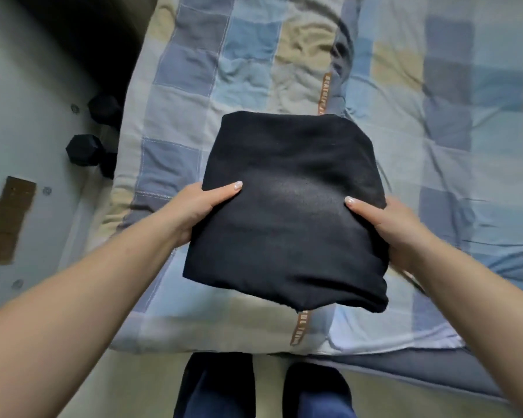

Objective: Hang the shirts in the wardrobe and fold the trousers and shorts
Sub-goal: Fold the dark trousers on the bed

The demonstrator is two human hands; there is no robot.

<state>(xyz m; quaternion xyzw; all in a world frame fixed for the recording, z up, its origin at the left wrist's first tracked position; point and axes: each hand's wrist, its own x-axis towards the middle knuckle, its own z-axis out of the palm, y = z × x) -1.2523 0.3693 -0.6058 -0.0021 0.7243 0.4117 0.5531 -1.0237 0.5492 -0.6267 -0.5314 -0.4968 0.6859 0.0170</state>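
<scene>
Head view — looking steeply down, close over bed (435, 116).

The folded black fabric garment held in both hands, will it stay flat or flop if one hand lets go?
The folded black fabric garment would probably sag: its near edge already droops softly. It looks thick and layered, so it may slump rather than unfold fully. The left hand and right hand grip opposite sides, suggesting two-sided support suits it.

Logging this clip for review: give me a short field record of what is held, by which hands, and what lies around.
item: folded black garment, type unclear
left hand: grips its left edge, thumb on top
right hand: grips its right edge, thumb on top
below: checked quilt on a bed
floor, left: black dumbbells
fold state: folded into a compact rectangle
</scene>
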